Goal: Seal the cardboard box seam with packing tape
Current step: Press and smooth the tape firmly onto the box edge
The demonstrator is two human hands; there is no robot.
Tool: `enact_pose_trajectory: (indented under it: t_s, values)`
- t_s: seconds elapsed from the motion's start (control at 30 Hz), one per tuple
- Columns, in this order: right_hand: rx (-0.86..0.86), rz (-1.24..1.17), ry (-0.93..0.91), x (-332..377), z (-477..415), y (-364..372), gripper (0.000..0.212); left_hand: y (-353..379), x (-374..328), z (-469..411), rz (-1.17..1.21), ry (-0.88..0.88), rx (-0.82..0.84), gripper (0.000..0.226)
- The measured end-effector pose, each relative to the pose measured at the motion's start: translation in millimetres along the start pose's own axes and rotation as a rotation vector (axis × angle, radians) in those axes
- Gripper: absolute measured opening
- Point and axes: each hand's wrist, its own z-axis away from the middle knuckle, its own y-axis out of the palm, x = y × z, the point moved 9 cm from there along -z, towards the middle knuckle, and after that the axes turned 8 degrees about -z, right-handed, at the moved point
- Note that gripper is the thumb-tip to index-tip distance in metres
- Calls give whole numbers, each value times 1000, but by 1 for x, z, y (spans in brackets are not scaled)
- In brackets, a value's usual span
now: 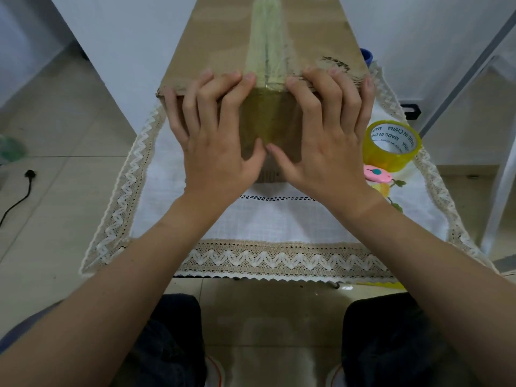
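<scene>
The brown cardboard box (212, 37) is stood in the middle of the table, its length running from the near side to the far side. A strip of yellowish translucent packing tape (268, 37) is laid along the top seam and is folded down over the near edge onto the near face. The far end of the strip is cut off by the frame.

The box's near end is pressed by both hands. The left hand (215, 143) and the right hand (329, 146) are spread flat against the near face, either side of the tape. Their fingers (208, 88) are draped over the top edge, and the thumbs nearly meet on the tape end. Nothing is grasped.

The seam is judged to be covered as far as can be seen. Only the smoothing down of the near tape end appears to be left.

The roll of yellow packing tape with a white printed core (391, 157) is set down to the right of the box. A small pink cutter (377, 174) lies just near of it.

The table is covered by a white woven cloth with beige lace trim (279, 219). Pale floor tiles (55, 121) and a black cable with a plug (19, 199) are seen at left. A grey metal frame (460, 79) is seen at right.
</scene>
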Motion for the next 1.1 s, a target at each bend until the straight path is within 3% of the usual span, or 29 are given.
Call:
enact_pose_trajectory:
  t_s: [0.17, 1.1]
  values:
    - [27, -28, 5, 0, 0, -1, 69, 2, -3, 1, 51, -62, -26, 76]
    - [46, -52, -5, 1, -1, -10, 66, 2, -6, 2, 2, -20, -18, 86]
